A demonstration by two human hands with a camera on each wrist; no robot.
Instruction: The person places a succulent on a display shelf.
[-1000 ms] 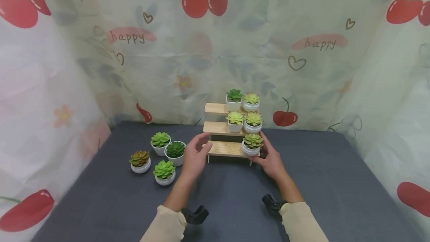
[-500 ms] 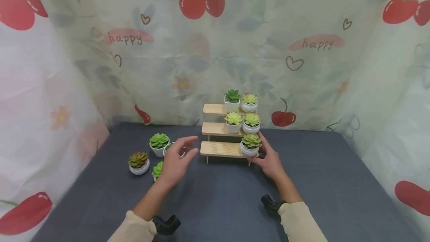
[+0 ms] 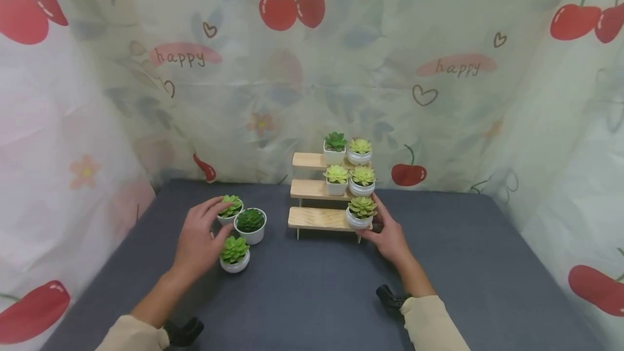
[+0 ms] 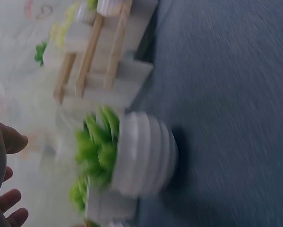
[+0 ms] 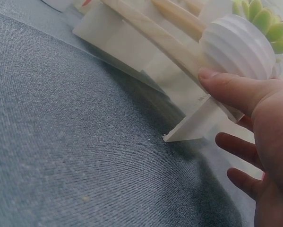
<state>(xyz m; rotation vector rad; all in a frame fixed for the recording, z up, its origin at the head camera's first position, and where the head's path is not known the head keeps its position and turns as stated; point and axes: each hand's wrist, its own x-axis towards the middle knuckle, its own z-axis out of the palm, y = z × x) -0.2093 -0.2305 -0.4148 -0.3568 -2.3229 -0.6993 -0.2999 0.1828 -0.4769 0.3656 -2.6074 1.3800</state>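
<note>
My left hand (image 3: pixel 197 240) hovers over the group of potted succulents at the left, thumb and fingers apart. Its fingertips overlap the rear bright-green succulent (image 3: pixel 230 207). Beside it stand a dark-green succulent (image 3: pixel 251 226) and, in front, another bright-green succulent (image 3: pixel 234 254), whose ribbed white pot (image 4: pixel 146 153) fills the middle of the left wrist view. My right hand (image 3: pixel 390 234) is at the right end of the stand's lowest shelf (image 3: pixel 317 219). Its thumb presses at the base of a ribbed white pot (image 5: pixel 238 47) holding a pale-green succulent (image 3: pixel 362 207); the index finger is partly hidden behind the pot.
The three-tier wooden stand also bears two potted succulents on the middle shelf (image 3: pixel 307 188) and two on the top shelf (image 3: pixel 308 160). A dark grey cloth (image 3: pixel 312 297) covers the table. Behind it hangs a cherry-printed curtain (image 3: pixel 341 69).
My left hand has moved left from beside the stand to the loose succulents, and now hides the reddish-brown one. My right hand stays at the stand's lower right end.
</note>
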